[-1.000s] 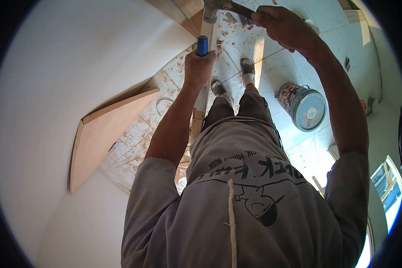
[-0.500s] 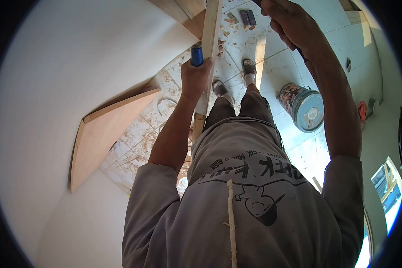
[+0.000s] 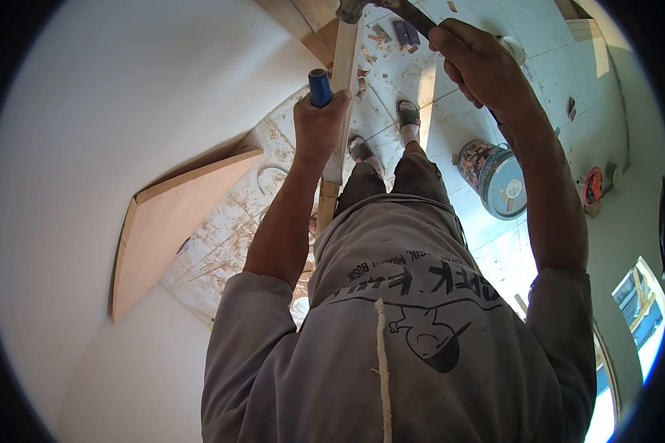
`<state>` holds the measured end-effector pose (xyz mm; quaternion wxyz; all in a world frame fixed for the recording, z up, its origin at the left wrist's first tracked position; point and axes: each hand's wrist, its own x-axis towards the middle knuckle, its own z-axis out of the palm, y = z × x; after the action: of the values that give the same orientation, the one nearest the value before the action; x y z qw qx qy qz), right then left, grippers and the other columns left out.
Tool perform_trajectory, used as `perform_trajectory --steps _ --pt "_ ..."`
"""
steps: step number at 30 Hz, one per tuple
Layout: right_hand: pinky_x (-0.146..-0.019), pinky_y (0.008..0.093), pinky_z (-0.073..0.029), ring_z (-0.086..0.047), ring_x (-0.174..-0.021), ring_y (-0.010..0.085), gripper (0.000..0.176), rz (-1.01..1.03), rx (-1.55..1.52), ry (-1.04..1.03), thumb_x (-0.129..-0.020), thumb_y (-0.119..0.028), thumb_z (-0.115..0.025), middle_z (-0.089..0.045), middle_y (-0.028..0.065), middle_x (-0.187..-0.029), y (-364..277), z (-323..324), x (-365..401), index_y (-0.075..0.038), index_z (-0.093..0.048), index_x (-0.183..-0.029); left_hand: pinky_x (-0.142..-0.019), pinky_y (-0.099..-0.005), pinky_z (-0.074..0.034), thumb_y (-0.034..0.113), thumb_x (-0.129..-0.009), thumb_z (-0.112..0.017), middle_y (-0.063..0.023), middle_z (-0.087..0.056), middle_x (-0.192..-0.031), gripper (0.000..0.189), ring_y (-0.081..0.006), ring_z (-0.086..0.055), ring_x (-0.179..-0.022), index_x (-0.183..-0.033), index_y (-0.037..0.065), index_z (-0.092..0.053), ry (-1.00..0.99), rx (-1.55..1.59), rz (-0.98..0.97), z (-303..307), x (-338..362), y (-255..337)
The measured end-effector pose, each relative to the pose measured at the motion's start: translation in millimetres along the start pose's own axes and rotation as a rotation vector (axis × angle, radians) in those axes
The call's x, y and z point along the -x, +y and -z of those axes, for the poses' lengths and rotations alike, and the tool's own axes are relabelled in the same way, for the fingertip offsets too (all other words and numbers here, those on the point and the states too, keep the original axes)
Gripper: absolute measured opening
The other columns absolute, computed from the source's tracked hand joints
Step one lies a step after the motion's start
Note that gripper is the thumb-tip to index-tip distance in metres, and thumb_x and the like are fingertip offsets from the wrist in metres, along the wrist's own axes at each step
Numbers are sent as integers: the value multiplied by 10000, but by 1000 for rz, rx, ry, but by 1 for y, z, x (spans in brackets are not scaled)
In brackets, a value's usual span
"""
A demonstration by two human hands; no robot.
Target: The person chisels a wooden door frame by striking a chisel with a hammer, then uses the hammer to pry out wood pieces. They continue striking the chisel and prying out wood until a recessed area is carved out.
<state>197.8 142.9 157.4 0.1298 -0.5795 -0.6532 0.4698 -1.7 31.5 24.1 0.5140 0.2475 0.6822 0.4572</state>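
Note:
A tool with a blue handle [image 3: 319,88] stands up out of my left hand [image 3: 320,125], whose fingers are wrapped round it beside a long wooden beam [image 3: 342,88]. The lower end of that tool is hidden by the hand. My right hand [image 3: 476,63] grips the dark handle of a hammer [image 3: 403,10] at the upper right. The hammer's head is over the upper end of the beam, near the top edge of the view.
Wood chips and a dark block [image 3: 406,34] lie on the tiled floor [image 3: 436,148]. A lidded bucket [image 3: 504,184] stands to the right of my legs. A wooden panel [image 3: 177,221] leans at the left wall. A red item [image 3: 592,184] is at the right.
My right hand has come slightly down, and the hammer has swung into view with its head over the beam. My left hand with the blue-handled tool has shifted slightly left.

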Motion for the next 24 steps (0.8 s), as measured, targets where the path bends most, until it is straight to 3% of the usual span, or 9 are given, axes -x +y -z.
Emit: perform_trajectory --steps 13,15,16,18,19,20,21,23,24 --pt "-363 230 -286 -350 -371 45 330 46 -141 10 -964 -385 -487 -428 -19 -521 -13 6 -2 -74 -588 -922 -421 -251 -310 199 -817 -694 49 -436 -532 335 -34 -379 -459 -580 85 -486 5 -135 -44 -10 5 4" --pt "-371 224 -290 -354 -390 41 343 498 139 111 -968 -406 -487 -442 -11 -543 0 2 -11 -82 -593 -933 -432 -258 -320 196 -813 -695 48 -437 -536 336 -34 -378 -474 -580 76 -485 0 -175 -70 -12 6 7" --pt "-371 224 -290 -354 -390 41 343 497 139 116 -968 -406 -487 -442 -11 -543 18 -5 -20 -82 -593 -933 -444 -261 -333 193 -811 -693 46 -438 -540 336 -34 -382 -485 -580 67 -485 1 -157 -54 -12 6 8" --pt "-369 221 -286 -344 -387 36 346 807 399 130 -973 -410 -478 -430 -18 -534 57 -23 -36 -84 -585 -937 -456 -265 -346 189 -809 -692 44 -440 -543 336 -34 -386 -496 -580 58 -484 -7 -146 -41 -12 4 9" --pt "-363 227 -281 -333 -371 38 343 507 271 -80 -975 -406 -473 -407 -27 -504 45 -14 -26 -82 -575 -929 -461 -283 -373 197 -795 -682 13 -478 -535 304 -55 -423 -488 -604 30 -514 10 -183 -59 -11 4 6" --pt "-363 227 -281 -333 -371 38 343 509 274 -81 -975 -406 -473 -407 -27 -504 33 -6 -22 -82 -575 -929 -467 -302 -399 204 -781 -672 -18 -516 -527 284 -77 -460 -480 -628 2 -545 31 -217 -76 -11 3 5" --pt "-356 229 -280 -330 -363 41 336 346 233 -83 -976 -400 -472 -400 -31 -496 22 0 -19 -83 -576 -930 -467 -302 -399 204 -781 -672 -18 -516 -527 284 -77 -460 -480 -628 2 -545 34 -216 -70 -11 3 3" --pt "-337 234 -283 -327 -352 44 300 96 116 -15 -978 -373 -469 -397 -33 -492 -7 6 -8 -98 -581 -943 -471 -266 -363 195 -801 -689 41 -444 -544 319 -37 -400 -506 -593 51 -494 7 -200 -25 -12 0 3" --pt "-337 234 -283 -327 -352 44 300 99 116 -15 -978 -373 -469 -397 -33 -492 -5 5 -9 -98 -581 -943 -471 -266 -363 195 -801 -689 41 -444 -544 319 -37 -400 -506 -593 51 -494 8 -199 -27 -13 -2 3"
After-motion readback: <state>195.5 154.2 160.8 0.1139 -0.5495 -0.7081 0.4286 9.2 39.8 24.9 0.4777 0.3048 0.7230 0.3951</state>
